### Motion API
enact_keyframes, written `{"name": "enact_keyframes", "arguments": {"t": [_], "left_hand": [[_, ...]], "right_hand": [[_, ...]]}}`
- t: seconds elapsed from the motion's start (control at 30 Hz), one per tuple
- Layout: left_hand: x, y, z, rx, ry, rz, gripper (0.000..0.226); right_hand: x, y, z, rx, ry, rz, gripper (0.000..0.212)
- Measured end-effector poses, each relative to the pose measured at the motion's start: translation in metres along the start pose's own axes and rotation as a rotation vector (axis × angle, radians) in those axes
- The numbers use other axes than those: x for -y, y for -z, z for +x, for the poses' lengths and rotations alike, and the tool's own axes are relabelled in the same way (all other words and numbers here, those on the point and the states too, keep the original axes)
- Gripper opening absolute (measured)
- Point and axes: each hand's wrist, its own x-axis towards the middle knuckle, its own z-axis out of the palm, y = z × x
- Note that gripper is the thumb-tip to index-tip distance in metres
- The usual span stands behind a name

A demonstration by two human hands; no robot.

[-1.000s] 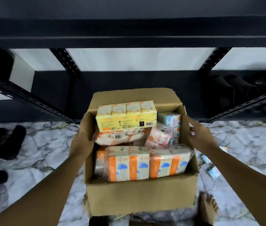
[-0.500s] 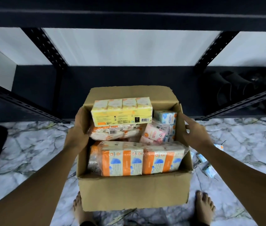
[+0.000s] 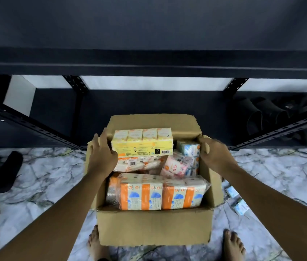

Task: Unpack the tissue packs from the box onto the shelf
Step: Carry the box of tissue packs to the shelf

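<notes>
An open cardboard box point(image 3: 154, 227) stands on the marble floor between my bare feet. It is full of tissue packs: a yellow pack point(image 3: 142, 142) lies on top at the far side, a long orange and white pack point(image 3: 158, 193) lies at the near side, and pink point(image 3: 175, 164) and blue point(image 3: 188, 147) packs sit at the right. My left hand point(image 3: 101, 153) rests against the yellow pack's left end, fingers fairly straight and thumb on its front face. My right hand point(image 3: 214, 154) grips the top of the box's right wall. The dark metal shelf point(image 3: 149, 61) spans the view above the box.
A lower shelf level point(image 3: 149, 104) lies behind the box, with black slippers point(image 3: 262, 113) on its right part. Black footwear point(image 3: 0, 170) lies on the floor at the left. A few small tissue packets point(image 3: 237, 202) lie on the floor right of the box.
My left hand has come off the box's left wall and moved inward onto the yellow pack's left end. My right hand has slid farther along the right wall. The view has shifted.
</notes>
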Motion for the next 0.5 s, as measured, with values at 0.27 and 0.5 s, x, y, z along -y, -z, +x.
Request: {"name": "enact_keyframes", "arguments": {"t": [0.27,0.5], "left_hand": [[-0.041,0.014,-0.016,-0.024,-0.173,-0.061,0.064],[-0.049,0.000,-0.007,0.003,-0.279,0.021,0.054]], "right_hand": [[0.034,0.021,0.012,-0.005,0.001,0.150,0.042],[0.043,0.006,0.019,0.021,0.040,0.292,0.040]]}}
